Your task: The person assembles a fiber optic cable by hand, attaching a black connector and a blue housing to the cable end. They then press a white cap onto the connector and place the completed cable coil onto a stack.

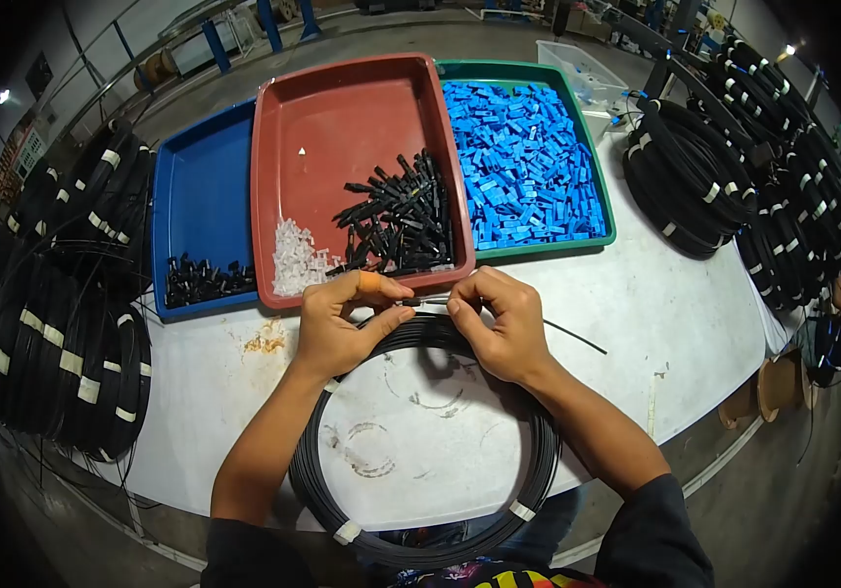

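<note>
At the top of a coil of black cable [305,461], my two hands meet in front of the red tray. My left hand [337,318], with an orange wrap on one finger, pinches a small black piece [408,302] between thumb and fingertips; its exact kind is too small to tell. Close beside it, my right hand [499,323] is closed on a thin length of the black cable. A loose cable end [577,340] sticks out to the right past that hand. White tape bands [347,532] bind the coil, which overhangs the table's near edge.
The red tray [312,118] holds black connector parts [406,216] and small clear pieces [298,260]. Left stands a blue tray [207,167] with black parts; right, a green tray [601,220] of blue clips [523,162]. Cable coils [685,176] flank the white table [675,333].
</note>
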{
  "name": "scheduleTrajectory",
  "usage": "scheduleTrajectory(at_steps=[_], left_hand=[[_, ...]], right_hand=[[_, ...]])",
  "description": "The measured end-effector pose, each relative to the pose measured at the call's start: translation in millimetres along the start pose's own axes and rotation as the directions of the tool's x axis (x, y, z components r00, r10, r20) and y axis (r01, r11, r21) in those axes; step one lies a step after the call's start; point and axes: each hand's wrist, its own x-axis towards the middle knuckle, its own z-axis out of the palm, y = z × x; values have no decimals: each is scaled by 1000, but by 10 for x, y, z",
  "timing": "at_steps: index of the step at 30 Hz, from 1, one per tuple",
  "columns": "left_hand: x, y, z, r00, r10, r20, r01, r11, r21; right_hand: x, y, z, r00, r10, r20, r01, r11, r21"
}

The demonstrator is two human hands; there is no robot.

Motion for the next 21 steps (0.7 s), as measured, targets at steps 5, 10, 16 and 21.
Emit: scheduleTrajectory(at_steps=[5, 10, 16, 21], left_hand=[[47, 29, -13, 974, 222, 39, -225, 959, 174], [36, 57, -15, 958, 281, 63, -288, 935, 209], [33, 33, -31, 950, 302, 78, -311, 930, 195], [36, 12, -42, 943, 320, 93, -332, 925, 183]], right_hand=[[-5, 19, -33, 997, -15, 77, 11, 999, 51], [-6, 40, -44, 993, -24, 117, 12, 995, 103], [-11, 31, -43, 991, -51, 126, 41, 996, 82], [-22, 24, -41, 988, -77, 130, 68, 995, 72]])
